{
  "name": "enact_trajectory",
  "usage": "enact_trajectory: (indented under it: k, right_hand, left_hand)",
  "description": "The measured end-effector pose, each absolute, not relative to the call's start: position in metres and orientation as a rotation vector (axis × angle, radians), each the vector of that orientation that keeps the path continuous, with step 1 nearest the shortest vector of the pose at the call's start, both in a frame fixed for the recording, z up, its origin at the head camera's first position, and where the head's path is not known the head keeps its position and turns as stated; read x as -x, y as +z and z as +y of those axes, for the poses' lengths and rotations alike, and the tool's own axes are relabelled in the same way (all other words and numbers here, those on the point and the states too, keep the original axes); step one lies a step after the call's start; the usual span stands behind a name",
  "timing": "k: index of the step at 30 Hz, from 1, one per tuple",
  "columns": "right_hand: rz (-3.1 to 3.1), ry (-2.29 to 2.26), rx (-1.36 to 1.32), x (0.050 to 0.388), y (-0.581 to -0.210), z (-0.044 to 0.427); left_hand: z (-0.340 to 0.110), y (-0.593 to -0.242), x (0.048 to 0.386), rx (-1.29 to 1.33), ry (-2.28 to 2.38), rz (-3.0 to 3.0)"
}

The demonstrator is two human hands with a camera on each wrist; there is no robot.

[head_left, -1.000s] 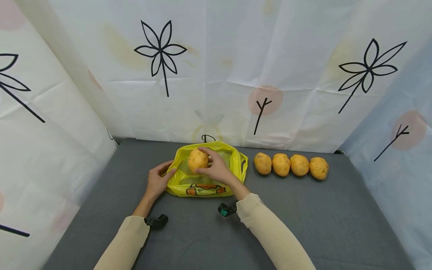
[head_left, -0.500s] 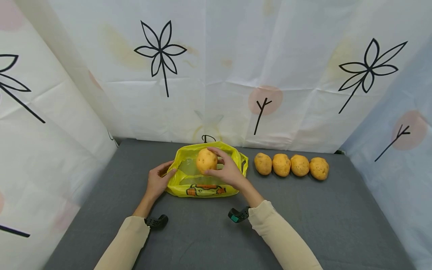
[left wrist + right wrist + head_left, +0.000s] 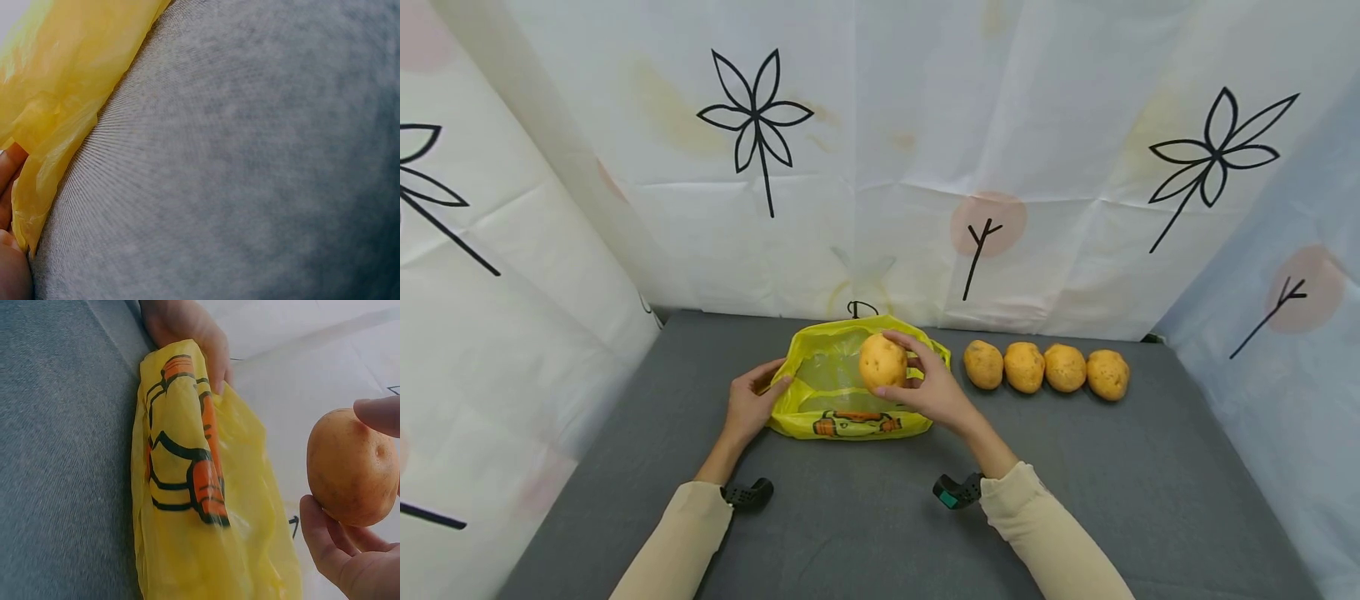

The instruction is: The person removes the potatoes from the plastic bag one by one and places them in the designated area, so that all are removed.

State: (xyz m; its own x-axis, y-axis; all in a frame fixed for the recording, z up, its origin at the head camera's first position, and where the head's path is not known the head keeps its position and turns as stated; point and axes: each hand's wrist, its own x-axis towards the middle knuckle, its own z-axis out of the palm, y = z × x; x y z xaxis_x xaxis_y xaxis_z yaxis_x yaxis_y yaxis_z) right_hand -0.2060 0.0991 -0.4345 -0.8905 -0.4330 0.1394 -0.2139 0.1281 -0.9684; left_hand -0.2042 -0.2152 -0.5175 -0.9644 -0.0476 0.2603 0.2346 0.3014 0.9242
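A potato (image 3: 882, 363) is held between the thumb and fingers of my right hand (image 3: 942, 395), above the right half of the open yellow plastic bag (image 3: 797, 427). The right wrist view shows the potato (image 3: 347, 472) raised apart from the bag (image 3: 181, 444), with the thumb on one side and fingertips on the other. At the bag's left edge, my left hand (image 3: 751, 400) pinches the rim, its thumb towards the opening. Only a bit of that hand shows in the left wrist view beside the yellow plastic (image 3: 75, 69). No potato shows in the visible part of the bag.
Several potatoes (image 3: 1024, 367) lie in a row on the grey tabletop (image 3: 850, 517), right of the bag. A white patterned cloth (image 3: 895, 142) hangs behind the table and along both sides. A thin black cord (image 3: 863, 308) shows behind the bag.
My right hand has moved rightward across the bag's opening, carrying the potato from left of the middle to the right half. The left hand and the bag have stayed in place.
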Motion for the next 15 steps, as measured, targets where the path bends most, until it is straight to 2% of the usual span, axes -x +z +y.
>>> enact_trajectory:
  k: [15]
  right_hand:
    - [2.293,-1.854,0.64,0.193,-0.427,0.142]
  left_hand:
    - [-0.222,-0.536,0.211,0.163,-1.689,-2.331]
